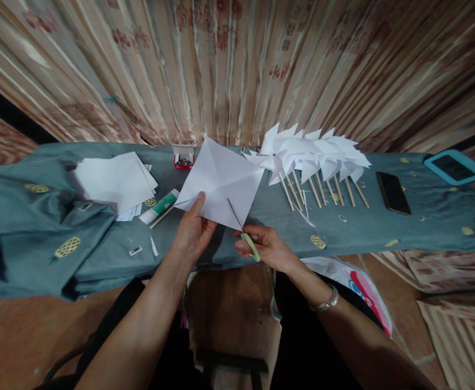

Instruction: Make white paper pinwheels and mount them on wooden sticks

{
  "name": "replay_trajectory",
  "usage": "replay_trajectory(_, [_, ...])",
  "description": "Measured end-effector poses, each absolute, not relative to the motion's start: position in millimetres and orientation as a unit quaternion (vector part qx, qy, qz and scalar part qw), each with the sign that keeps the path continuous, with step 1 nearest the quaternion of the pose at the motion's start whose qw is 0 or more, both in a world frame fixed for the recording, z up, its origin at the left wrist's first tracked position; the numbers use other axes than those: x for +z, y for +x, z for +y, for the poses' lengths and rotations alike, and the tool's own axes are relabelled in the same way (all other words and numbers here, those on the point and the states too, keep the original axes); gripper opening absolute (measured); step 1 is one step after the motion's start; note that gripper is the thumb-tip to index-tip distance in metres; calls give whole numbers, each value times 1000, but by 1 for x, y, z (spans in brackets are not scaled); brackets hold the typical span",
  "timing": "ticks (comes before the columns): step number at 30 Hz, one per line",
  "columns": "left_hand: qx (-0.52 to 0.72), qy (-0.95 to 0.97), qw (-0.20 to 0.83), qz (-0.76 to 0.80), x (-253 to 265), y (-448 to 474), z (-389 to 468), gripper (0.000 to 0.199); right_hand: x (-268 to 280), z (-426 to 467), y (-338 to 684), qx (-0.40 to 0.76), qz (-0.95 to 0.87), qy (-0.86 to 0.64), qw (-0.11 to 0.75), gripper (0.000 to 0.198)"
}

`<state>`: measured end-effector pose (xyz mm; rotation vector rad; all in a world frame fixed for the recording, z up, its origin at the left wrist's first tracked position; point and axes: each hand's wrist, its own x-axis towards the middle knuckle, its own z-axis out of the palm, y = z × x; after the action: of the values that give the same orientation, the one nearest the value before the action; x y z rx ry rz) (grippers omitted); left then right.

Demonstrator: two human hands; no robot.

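A square sheet of white paper [221,181] with diagonal creases is held up over the table's front half. My left hand [194,227] grips its lower left edge, thumb on top. In my right hand [264,244] is a pair of scissors [250,246] with pale green handles, fingers closed around them. A dark blade lies along the crease at the sheet's lower right corner. Just left of the sheet are a green and white tube [162,206] and a thin wooden stick [162,218].
White paper pinwheels [314,151] on wooden sticks lie in a row at right. Beyond them are a phone [394,192] and a blue-framed tablet [455,167]. Stacked paper [115,179] lies left, near a small red box [183,158] of metal pieces. A curtain [229,70] hangs behind.
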<state>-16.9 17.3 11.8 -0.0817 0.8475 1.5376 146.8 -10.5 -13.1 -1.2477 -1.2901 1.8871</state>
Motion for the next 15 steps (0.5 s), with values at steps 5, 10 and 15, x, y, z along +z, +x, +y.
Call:
replay_trajectory(5, [677,-68,640,357,11,-18,18,32,-13,-11,145,702,-459,-469,277,45])
replay_trajectory(10, [679,-68,638,357,13,-18,18,31,-15,-11,143,703,-448,-474,284,46])
replay_trajectory(15, [678,-62,637,361,13,-17,18,29,-18,-11,143,699,-454,-473,286,45])
